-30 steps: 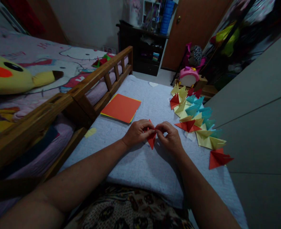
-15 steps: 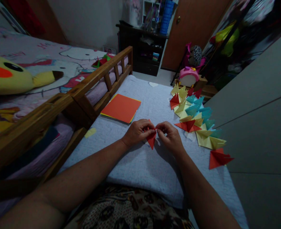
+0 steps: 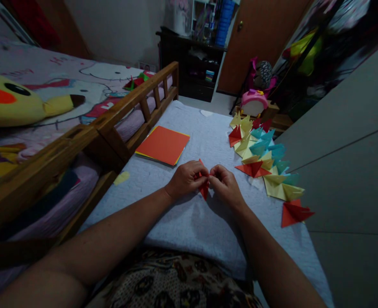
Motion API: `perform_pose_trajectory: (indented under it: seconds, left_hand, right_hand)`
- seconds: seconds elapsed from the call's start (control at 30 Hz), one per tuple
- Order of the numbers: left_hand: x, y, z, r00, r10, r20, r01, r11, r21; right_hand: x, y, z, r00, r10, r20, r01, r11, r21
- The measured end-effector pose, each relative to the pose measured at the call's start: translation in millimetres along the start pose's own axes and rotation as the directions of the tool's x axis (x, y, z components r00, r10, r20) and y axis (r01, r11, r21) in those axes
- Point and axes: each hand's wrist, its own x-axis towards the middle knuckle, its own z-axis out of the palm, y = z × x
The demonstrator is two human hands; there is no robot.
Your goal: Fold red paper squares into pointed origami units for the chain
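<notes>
Between my two hands is a red folded paper figure [image 3: 203, 191], held just above the cloth-covered surface. My left hand [image 3: 188, 177] is closed, pinching the figure from its left side with thumb and fingers. My right hand [image 3: 226, 185] pinches a small tip of the same red paper on the right. The fingers hide most of the folds; one pointed part hangs below them and another sticks up above. A stack of square paper sheets [image 3: 163, 144], orange-red on top with yellow edges below, lies beyond my left hand.
Several folded paper figures in yellow, blue and red [image 3: 259, 147] stand in rows along the right side. Nearest me there is a red folded figure [image 3: 294, 214]. A wooden bed rail [image 3: 105, 124] runs along the left. A pale cabinet [image 3: 352, 179] borders the right.
My right thumb and fingers have shifted slightly at the tip of the red paper. The figure has turned a little, and the hands stay in nearly the same place.
</notes>
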Motion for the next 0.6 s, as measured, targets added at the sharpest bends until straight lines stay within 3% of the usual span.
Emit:
perform_pose_trajectory:
  seconds: [0.6]
  left_hand:
    - [-1.8,2.1,2.7,0.991,0.131,-0.006,-0.128,0.979,0.161]
  right_hand:
    - [-0.3,-4.1,-0.4,0.998,-0.011,-0.054,0.011,1.0,-0.003]
